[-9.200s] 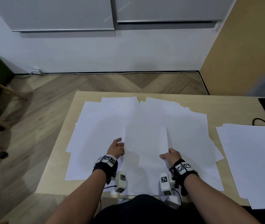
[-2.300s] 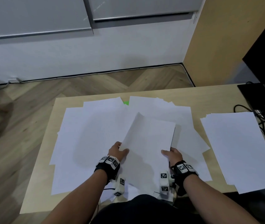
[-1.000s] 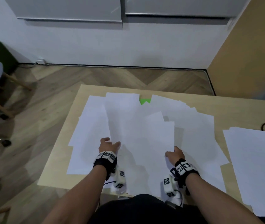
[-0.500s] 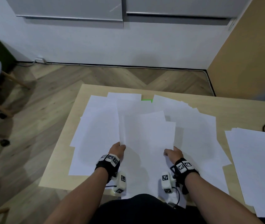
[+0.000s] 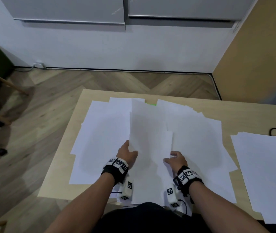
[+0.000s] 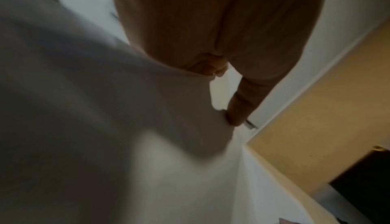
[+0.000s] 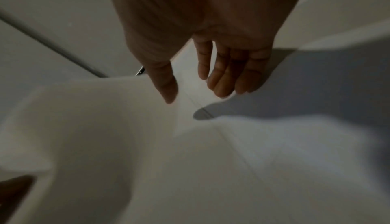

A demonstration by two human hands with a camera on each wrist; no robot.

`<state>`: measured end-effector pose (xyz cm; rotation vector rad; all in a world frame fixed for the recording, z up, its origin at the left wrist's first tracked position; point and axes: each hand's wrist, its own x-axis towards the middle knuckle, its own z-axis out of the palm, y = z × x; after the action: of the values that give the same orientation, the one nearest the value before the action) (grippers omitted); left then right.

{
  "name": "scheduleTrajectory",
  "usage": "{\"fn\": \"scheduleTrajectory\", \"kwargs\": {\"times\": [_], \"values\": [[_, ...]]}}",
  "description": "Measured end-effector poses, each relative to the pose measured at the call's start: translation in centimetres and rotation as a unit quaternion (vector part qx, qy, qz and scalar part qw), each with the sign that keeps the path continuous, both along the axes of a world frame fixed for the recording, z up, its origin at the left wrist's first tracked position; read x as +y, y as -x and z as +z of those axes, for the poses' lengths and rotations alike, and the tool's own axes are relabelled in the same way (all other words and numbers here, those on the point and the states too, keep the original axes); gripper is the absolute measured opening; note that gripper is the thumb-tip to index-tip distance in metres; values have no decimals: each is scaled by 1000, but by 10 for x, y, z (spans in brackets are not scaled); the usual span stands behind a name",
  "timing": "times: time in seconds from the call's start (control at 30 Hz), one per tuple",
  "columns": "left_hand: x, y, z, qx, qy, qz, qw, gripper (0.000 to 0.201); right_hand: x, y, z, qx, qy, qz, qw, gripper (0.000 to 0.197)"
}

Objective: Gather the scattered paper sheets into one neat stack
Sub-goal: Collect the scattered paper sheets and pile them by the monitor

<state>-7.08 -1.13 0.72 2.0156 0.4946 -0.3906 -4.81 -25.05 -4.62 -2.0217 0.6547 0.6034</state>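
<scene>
The held sheet (image 5: 149, 130) runs lengthwise toward 12 o'clock; left hand (image 5: 127, 154) pinches its edge, right hand (image 5: 176, 159) spread beside it.

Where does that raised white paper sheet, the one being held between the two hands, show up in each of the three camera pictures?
Head: raised white paper sheet, centre, between left hand and right hand.
Left wrist: grey curve at left, pinched by the hand.
Right wrist: pale panel, lower left, beside the thumb.
Shared landmark: grey cabinet rail.
</scene>
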Motion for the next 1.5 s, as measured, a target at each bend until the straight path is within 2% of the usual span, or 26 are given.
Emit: {"fn": "scheduleTrajectory", "kwargs": {"times": [0.13, 0.23, 0.3, 0.37, 0.43, 0.47, 0.53, 0.63, 0.77, 0.87, 0.93, 1.03, 1.13, 1.27, 1.43, 1.5], "values": [[10, -16, 26, -76, 22, -105, 991, 43, -15, -3, -5, -15, -82, -68, 994, 80], [15, -28, 42, -112, 62, -111, 986, 45, -15, -7, -3, -16, -220, -153, 963, 82], [15, -34, 48, -127, 75, -101, 984, 42, -10, -13, 9, -16, -286, -162, 944, 80], [14, -37, 47, -129, 67, -83, 986, 40, -6, -21, 25, -53, -277, -141, 949, 60], [12, -37, 44, -133, 55, -58, 988, 38, -3, -31, 43, -112, -235, -146, 954, 30], [10, -38, 44, -139, 54, -45, 988, 38, -2, -36, 52, -141, -219, -148, 954, 23], [6, -40, 44, -156, 67, -33, 985, 36, 2, -44, 74, -188, -192, -139, 953, 23], [-2, -48, 53, -178, 105, -11, 978, 32, 5, -51, 116, -272, -192, -136, 933, 30], [-15, -60, 82, -210, 191, 90, 955, 33, 3, -51, 173, -392, -187, -122, 892, 37], [-23, -66, 107, -242, 225, 102, 938, 36, -1, -50, 201, -450, -218, -121, 858, 48], [-26, -67, 114, -249, 203, 94, 942, 31, -4, -51, 205, -462, -223, -122, 850, 54], [-32, -63, 110, -222, 155, 91, 958, 25, -7, -53, 188, -441, -186, -107, 872, 54], [-35, -57, 101, -201, 189, 107, 955, 25, -5, -50, 167, -400, -157, -102, 897, 49], [-39, -57, 99, -198, 200, 122, 952, 26, -3, -51, 151, -372, -160, -111, 907, 44], [-36, -63, 111, -216, 216, 123, 944, 25, -4, -54, 164, -406, -165, -112, 892, 40], [-33, -63, 115, -239, 223, 104, 940, 31, -7, -54, 167, -425, -169, -122, 881, 42]]}}
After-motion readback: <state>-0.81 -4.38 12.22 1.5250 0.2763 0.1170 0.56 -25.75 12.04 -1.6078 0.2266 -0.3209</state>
